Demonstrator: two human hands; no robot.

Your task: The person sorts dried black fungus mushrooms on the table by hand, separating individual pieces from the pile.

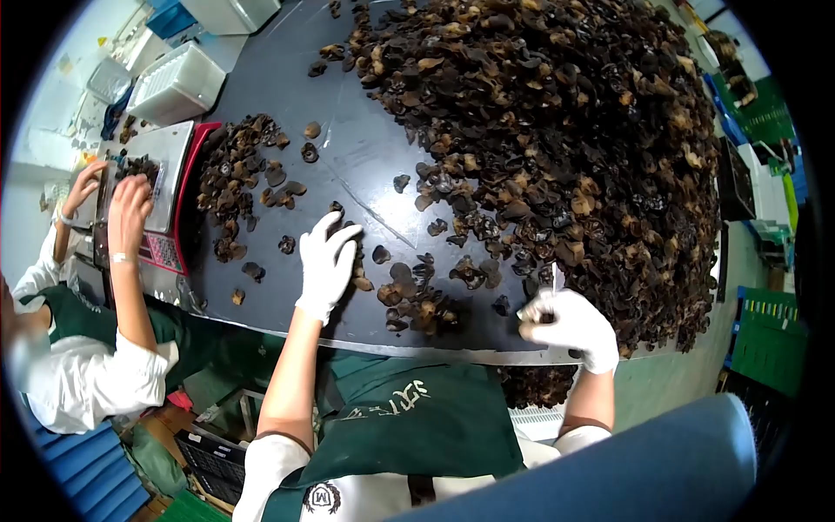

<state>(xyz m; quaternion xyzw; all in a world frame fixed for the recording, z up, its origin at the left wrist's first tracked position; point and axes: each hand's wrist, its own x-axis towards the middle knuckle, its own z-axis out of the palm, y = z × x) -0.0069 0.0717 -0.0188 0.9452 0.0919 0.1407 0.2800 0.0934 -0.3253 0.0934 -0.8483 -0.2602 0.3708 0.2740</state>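
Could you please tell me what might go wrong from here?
The pile reaches the edge of the table near the right hand, so some might spill off. Loose pieces lie between it and the heap beside the scale, so a careless left hand sweep could mix them.

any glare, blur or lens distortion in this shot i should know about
Head view: wide-angle bending, with the near edge of the table curving and black corners; head view: pale glare on the bare tabletop; head view: the right hand looks smeared at the fingers, possibly from motion, the left hand crisper.
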